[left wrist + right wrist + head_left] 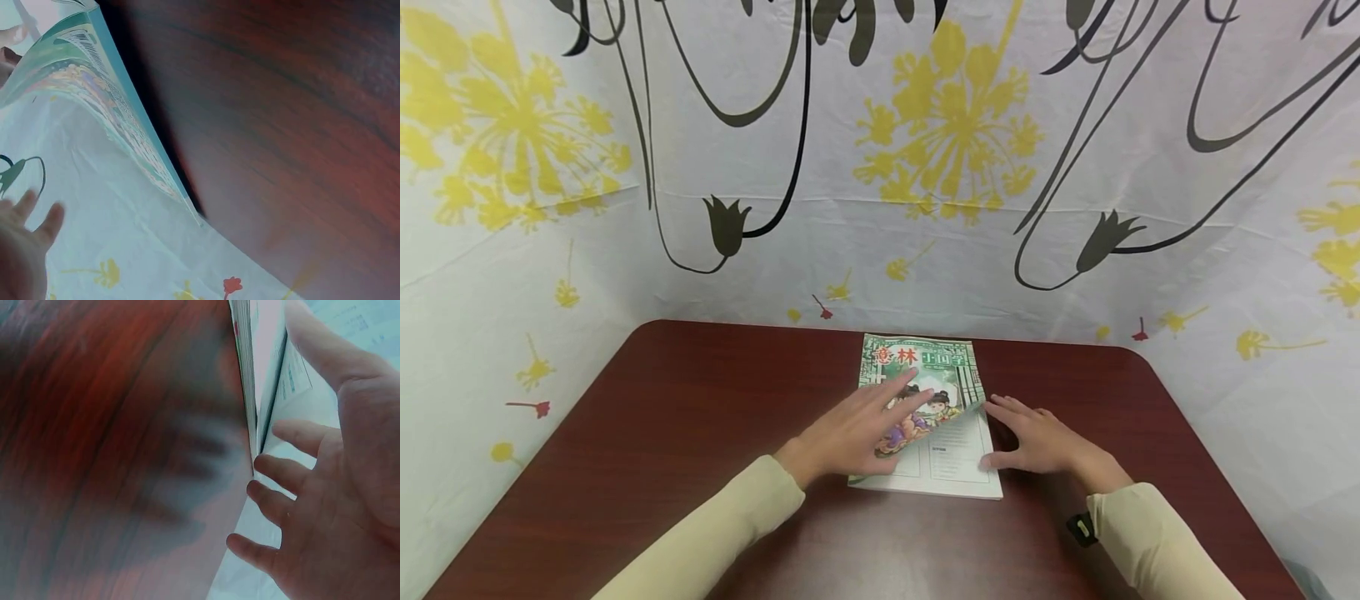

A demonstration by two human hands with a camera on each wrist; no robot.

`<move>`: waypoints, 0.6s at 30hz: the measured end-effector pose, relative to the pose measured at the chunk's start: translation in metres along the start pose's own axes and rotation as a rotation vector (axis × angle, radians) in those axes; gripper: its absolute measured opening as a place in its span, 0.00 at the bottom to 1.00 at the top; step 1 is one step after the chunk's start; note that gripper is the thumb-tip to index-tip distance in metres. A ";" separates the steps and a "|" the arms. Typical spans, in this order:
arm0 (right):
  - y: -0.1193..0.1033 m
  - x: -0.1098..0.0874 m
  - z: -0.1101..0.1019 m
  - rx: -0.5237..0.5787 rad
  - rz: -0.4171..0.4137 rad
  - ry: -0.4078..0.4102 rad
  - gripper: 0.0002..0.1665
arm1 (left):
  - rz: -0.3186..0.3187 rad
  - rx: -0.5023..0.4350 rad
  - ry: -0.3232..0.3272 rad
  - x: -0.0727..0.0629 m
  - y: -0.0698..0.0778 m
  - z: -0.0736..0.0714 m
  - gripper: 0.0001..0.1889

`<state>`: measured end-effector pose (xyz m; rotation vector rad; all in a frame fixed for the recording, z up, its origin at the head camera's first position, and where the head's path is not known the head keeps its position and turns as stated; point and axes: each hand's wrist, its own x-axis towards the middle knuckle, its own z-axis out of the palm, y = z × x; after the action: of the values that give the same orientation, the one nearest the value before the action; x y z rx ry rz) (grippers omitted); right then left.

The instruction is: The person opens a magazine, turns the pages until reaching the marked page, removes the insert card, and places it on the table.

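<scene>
Left hand (850,429) over the magazine (917,421), right hand (1041,437) at its right edge.
The left's straight fingers grip nothing visible; at frame centre, the magazine's long axis runs upward; the spread, empty right perhaps touches the lifted cover (942,379). Only the left wrist view shows the spine (138,97).

Mag cover (936,354): printed paper, smooth, slt. sheen. Inner pg (958,458): paper, more matt. Tabletop (737,400): wood-look w/ visible grain, smooth, semi-gloss, catches reflections. Backdrop (842,158): thin cloth-like sheet, matt, creased. Sleeve (730,525): soft matt cloth. Wrist device (1081,529): plastic-looking.
</scene>
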<state>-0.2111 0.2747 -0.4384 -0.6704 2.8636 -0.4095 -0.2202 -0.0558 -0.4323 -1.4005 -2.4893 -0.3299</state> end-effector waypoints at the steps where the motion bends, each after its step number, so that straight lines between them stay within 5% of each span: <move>1: -0.001 0.000 0.001 0.002 -0.010 -0.006 0.58 | 0.012 0.018 0.017 0.000 0.000 0.000 0.50; 10: -0.006 0.004 0.007 0.028 -0.061 -0.038 0.61 | 0.229 0.356 0.079 0.002 0.003 -0.004 0.39; 18: -0.010 0.006 0.004 0.067 -0.127 -0.067 0.58 | 0.299 0.548 0.076 -0.001 0.008 -0.010 0.36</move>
<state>-0.2114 0.2631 -0.4394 -0.8395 2.7409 -0.4892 -0.2113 -0.0556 -0.4230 -1.4436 -2.0410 0.3304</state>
